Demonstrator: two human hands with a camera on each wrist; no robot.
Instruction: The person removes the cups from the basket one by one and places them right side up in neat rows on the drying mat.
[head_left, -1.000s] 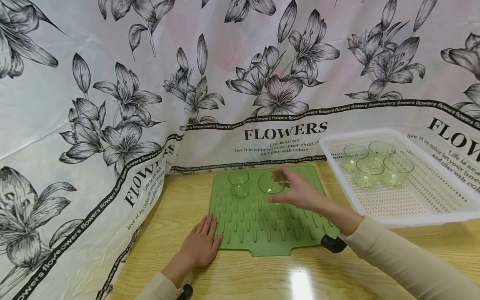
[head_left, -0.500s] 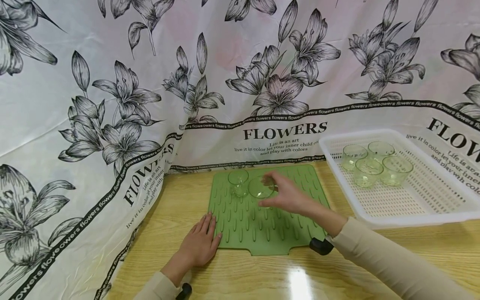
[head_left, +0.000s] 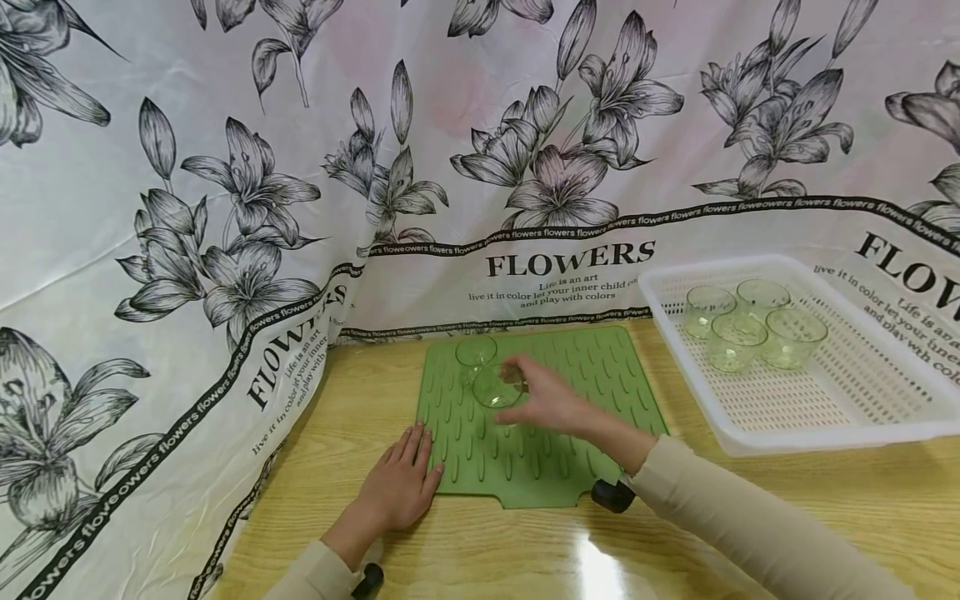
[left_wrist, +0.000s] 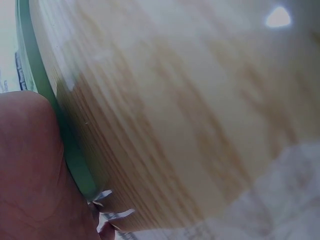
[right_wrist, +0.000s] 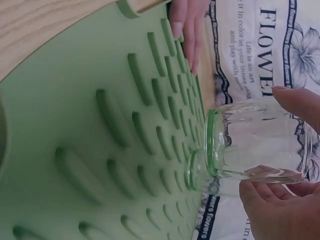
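- Mat (head_left: pixel 538 492), one and green, is lying flat on the single wood-grain table (head_left: pixel 480 554), with raised ridges running in rows and a short tab pointing toward the person.
- Six clear, faintly greenish glasses are showing in all: one in a hand, one standing on the mat, four in a basket.
- The right hand (head_left: pixel 542 398) is pinching the held glass (head_left: pixel 495 388), the thumb pressing one side and the fingers curling round the other.
- The held glass is hanging over the left part of the mat, its base facing the ridges and, in the right wrist view, looking clear of them.
- The standing glass (head_left: pixel 476 350) is resting upright near the mat's far left corner; the held one is partly covering it in the head view, and whether the two are touching is impossible to tell.
- The left hand (head_left: pixel 401 483) is lying palm down on the table against the mat's left edge, holding nothing, four fingers extending straight and close together, the thumb spreading a little apart.
- One white perforated basket (head_left: pixel 840 439) is standing just right of the mat, and its four glasses (head_left: pixel 737 346) are sitting upright in a cluster toward the far left.
- Two beige sleeves (head_left: pixel 742 508) are covering the forearms, and two black pieces (head_left: pixel 613 496) are showing, one near each wrist.
- Flower-printed cloth (head_left: pixel 450 200) is hanging behind and to the left.
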